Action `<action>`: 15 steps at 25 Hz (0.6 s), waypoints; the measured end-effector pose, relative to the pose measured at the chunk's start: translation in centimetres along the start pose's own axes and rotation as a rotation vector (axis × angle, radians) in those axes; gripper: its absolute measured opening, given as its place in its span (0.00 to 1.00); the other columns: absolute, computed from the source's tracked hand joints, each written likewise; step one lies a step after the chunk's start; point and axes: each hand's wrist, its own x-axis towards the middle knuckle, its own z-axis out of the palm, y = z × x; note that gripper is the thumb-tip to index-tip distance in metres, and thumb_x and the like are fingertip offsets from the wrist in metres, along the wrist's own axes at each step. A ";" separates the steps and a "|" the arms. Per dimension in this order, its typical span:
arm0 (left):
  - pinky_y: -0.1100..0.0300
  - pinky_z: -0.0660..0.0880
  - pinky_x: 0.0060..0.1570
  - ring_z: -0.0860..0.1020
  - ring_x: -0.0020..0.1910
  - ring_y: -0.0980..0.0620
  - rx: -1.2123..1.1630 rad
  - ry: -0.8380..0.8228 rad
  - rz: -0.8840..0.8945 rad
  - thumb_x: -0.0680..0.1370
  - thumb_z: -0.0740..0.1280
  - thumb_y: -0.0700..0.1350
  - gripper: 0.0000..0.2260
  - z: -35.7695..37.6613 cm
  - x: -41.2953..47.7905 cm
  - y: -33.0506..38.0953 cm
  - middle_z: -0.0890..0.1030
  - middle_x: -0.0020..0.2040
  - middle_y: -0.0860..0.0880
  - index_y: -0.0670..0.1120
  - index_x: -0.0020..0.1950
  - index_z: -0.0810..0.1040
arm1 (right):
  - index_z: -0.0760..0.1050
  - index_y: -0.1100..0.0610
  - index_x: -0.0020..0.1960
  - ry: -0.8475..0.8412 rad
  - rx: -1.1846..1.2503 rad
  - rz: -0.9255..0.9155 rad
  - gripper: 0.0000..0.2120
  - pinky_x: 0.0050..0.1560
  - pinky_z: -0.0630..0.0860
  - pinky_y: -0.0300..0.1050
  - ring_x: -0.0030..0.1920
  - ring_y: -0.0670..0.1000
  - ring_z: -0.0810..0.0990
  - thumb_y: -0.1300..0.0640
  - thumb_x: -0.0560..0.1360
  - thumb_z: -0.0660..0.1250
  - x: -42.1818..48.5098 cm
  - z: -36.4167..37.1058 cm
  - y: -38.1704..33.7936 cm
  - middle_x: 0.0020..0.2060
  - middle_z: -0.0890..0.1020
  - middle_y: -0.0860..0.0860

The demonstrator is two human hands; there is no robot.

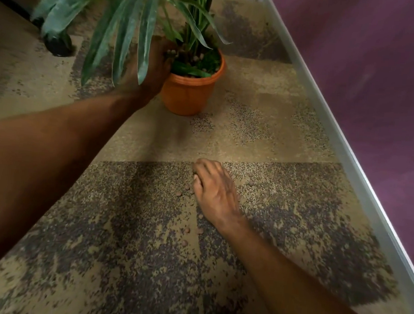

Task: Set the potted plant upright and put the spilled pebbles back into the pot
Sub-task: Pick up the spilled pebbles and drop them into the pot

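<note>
Nearest me, my right grip [214, 188] rests on the carpeted floor [141, 263], fingers bent and tips gathered; whether a pebble is pinched yet I cannot tell. Loose pebbles [186, 230] lie at its 6, 9 and 3 o'clock. I judge them small, hard, light and likely to roll, so I'd pinch them singly or scoop. At 12 o'clock the orange pot [188, 95] stands upright; it looks like thin plastic, probably top-heavy under the fronds [126, 37]. My left grip [156, 69] sits at the rim's 9 o'clock, half hidden by leaves; its hold I cannot tell.
</note>
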 end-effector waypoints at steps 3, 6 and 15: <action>0.54 0.72 0.69 0.74 0.71 0.43 0.007 0.034 0.050 0.81 0.61 0.41 0.22 -0.3 -2.9 0.5 0.76 0.72 0.41 0.44 0.75 0.75 | 0.73 0.55 0.70 -0.012 -0.031 -0.010 0.17 0.69 0.75 0.53 0.67 0.51 0.75 0.55 0.83 0.60 -0.8 0.3 -0.2 0.67 0.77 0.52; 0.45 0.66 0.77 0.65 0.78 0.40 0.165 0.023 0.001 0.81 0.61 0.44 0.27 0.2 -6.8 0.8 0.67 0.81 0.42 0.46 0.81 0.66 | 0.71 0.56 0.72 -0.016 -0.052 0.024 0.19 0.73 0.71 0.53 0.72 0.54 0.71 0.52 0.83 0.57 -1.8 0.5 -0.2 0.72 0.74 0.54; 0.42 0.48 0.84 0.48 0.85 0.48 0.251 -0.402 0.025 0.88 0.51 0.53 0.28 4.7 -19.7 0.4 0.48 0.87 0.45 0.47 0.86 0.48 | 0.59 0.52 0.81 -0.109 -0.100 0.183 0.24 0.81 0.50 0.51 0.82 0.53 0.55 0.47 0.87 0.49 -5.0 -0.6 2.4 0.82 0.59 0.51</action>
